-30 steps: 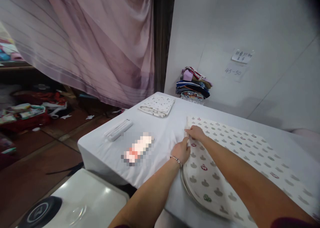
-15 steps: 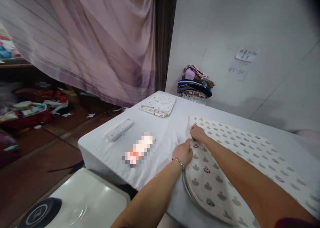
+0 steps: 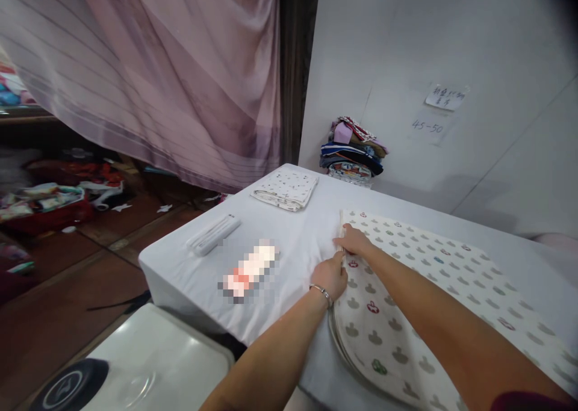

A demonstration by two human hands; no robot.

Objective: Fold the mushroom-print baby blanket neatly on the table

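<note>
A cream cloth (image 3: 419,260) printed with grey, red and green motifs lies in layers on the right of the table, its near part hanging over the front edge. My left hand (image 3: 329,277), with a bracelet at the wrist, is closed on the cloth's left edge. Just beyond it, my right hand (image 3: 354,240) pinches the same edge, its thumb and fingers at the border of the layers. Between the two hands there is only a small gap. The fingertips are partly hidden.
The white-covered table (image 3: 180,260) carries a folded patterned cloth (image 3: 285,187), a white slim case (image 3: 214,234) and a blurred-out object (image 3: 250,269). Stacked fabrics (image 3: 352,149) stand by the wall. A pale appliance lid (image 3: 171,351) lies near the front left.
My right hand has shifted its fingers slightly left along the cloth's edge, with the thumb now showing past it. My left hand stays nearly in place on the cloth.
</note>
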